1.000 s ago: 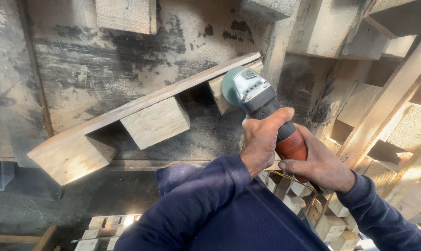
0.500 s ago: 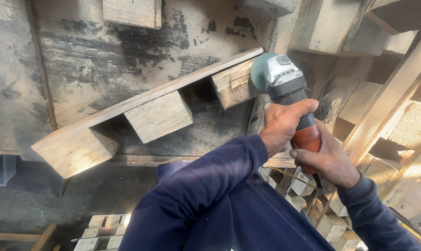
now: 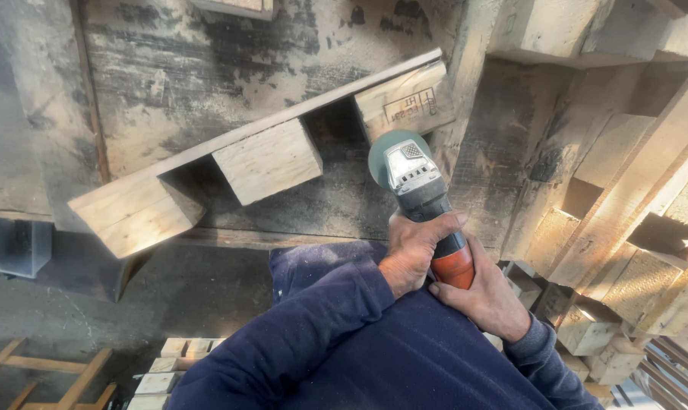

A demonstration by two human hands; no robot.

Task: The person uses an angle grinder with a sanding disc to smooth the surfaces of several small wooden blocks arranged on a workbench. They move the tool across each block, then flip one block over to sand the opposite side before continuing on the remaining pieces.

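Note:
Both my hands hold an angle grinder (image 3: pixel 411 178) with a teal guard, grey head and orange rear grip. My left hand (image 3: pixel 412 250) wraps the dark body from the left, thumb across the top. My right hand (image 3: pixel 487 298) grips the orange rear from the right. The grinder's disc end sits just below the rightmost wooden block (image 3: pixel 404 102) of a pallet piece (image 3: pixel 207 156), a long board with three blocks, lying slanted on a stained worktop (image 3: pixel 207 68). Dark blue sleeves cover both arms.
Stacked pallets and beams (image 3: pixel 625 197) fill the right side. Loose wooden blocks (image 3: pixel 594 334) lie at the lower right, and more blocks (image 3: pixel 169 364) at the bottom centre. A wooden frame (image 3: pixel 47 376) lies on the concrete floor at the lower left.
The grinder and both hands have drawn back down and left from the board's right end; its head is now below the rightmost block. The view has shifted slightly.

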